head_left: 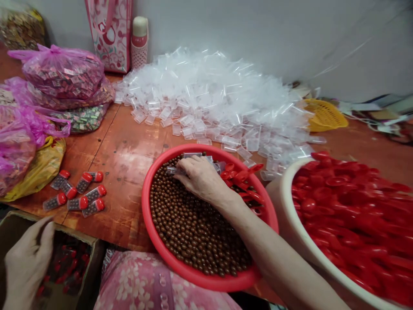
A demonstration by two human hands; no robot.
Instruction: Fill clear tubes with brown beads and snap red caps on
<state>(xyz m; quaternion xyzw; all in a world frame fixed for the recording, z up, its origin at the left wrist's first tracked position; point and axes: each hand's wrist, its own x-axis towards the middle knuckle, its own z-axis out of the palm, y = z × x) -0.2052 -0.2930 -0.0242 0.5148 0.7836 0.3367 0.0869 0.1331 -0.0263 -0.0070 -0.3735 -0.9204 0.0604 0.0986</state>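
My right hand [198,174] reaches into a red basin [149,224] of small round brown balls [193,232]. Its fingers are closed on a small clear plastic container [174,171] that lies low over the balls. More clear containers are close to these fingers, partly hidden by the hand. Red plastic caps [247,174] lie at the basin's right side. My left hand [30,258] is over a cardboard box [93,258], thumb and fingers apart, with nothing visible in it. Inside the box are filled containers with red caps [69,262], dim and blurred.
A heap of clear containers [213,94] spreads behind the basin. Several filled, red-capped containers [77,202] lie on the table at left, near tied plastic bags [61,73]. A white tub [285,189] of red pieces stands at right. Farther back are a yellow basket [325,115] and a bottle [140,43].
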